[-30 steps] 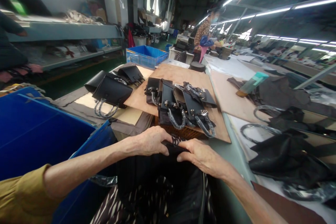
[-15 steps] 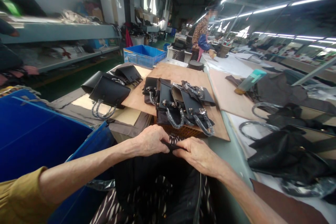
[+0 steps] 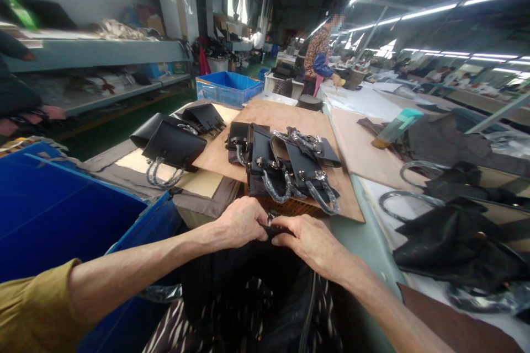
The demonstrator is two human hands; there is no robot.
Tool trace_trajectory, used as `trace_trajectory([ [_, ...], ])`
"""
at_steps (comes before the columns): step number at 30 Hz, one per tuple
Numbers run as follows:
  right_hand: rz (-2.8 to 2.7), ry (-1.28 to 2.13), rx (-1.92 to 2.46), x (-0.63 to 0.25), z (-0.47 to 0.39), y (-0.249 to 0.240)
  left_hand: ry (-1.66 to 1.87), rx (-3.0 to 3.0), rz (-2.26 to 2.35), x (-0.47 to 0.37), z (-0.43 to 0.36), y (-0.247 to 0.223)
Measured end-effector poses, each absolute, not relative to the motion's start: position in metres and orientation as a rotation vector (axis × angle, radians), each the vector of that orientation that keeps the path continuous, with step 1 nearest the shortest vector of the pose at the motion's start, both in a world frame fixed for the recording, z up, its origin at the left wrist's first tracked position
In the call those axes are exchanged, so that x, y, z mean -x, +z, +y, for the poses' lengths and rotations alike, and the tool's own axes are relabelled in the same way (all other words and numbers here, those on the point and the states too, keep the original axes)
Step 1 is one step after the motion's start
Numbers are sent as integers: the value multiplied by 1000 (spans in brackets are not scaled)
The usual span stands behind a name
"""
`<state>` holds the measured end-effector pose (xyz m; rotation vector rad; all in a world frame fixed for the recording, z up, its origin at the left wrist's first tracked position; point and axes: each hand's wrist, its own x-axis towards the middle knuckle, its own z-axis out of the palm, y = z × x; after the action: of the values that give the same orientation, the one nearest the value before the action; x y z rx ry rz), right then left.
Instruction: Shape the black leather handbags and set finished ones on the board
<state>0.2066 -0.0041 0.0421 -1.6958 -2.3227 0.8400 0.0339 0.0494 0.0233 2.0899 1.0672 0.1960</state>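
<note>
My left hand (image 3: 239, 222) and my right hand (image 3: 307, 240) meet fingertip to fingertip on the top edge of a black bag (image 3: 252, 292) that hangs in front of me, over my striped lap. Both hands pinch that edge; the spot between the fingertips is too dark to make out. Just beyond the hands, several finished black handbags (image 3: 285, 165) with plastic-wrapped handles lie in a row on a brown board (image 3: 285, 116).
A blue crate (image 3: 62, 215) stands at my left. More black handbags (image 3: 174, 146) lie left of the board. Black leather pieces and loose handles (image 3: 451, 231) cover the table at right. A person (image 3: 317, 60) works at the far table; another blue bin (image 3: 227, 87) sits beyond.
My two hands have drawn closer together on the bag's edge, fingertips now touching. The bags on the board have not moved.
</note>
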Motion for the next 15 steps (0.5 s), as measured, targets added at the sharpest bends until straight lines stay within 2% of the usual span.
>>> trace_trajectory([
  [7,-2229,1140,1586,-207,5,36,205,-2072,1081,-32,48,24],
  [15,-2321,877,1671,-198,4,40,172,-2035,1095,-33,49,22],
])
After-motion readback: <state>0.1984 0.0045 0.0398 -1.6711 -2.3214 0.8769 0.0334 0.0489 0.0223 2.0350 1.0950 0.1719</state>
